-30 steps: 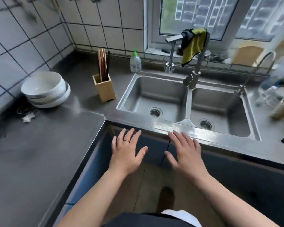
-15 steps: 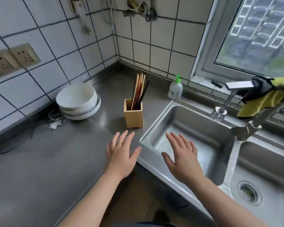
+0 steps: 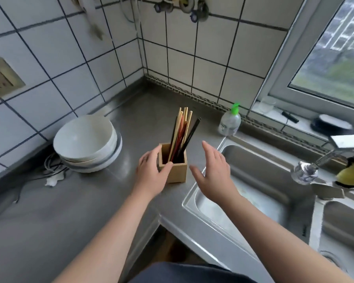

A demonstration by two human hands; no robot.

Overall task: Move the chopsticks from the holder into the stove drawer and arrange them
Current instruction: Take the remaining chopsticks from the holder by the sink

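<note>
While the person stands at the corner, the scene reads so:
Desk (image 3: 49, 217): grey steel, it carries everything.
Sink (image 3: 253, 180): at the right, set into the desk.
Bowls (image 3: 86, 144): white, stacked, left of the holder.
Holder (image 3: 177, 171): wooden box, upright on the desk, beside the sink.
Chopsticks (image 3: 182, 131): inside the holder, leaning.
Left hand (image 3: 151, 176): fingers wrapped on the holder's left side, thumb at its front rim.
Right hand (image 3: 213, 170): fingers spread, empty, just right of the holder, not touching.

One head-worn view looks forward and steeply down, close over the steel surface (image 3: 70, 211) at the tiled corner (image 3: 143, 58).
</note>
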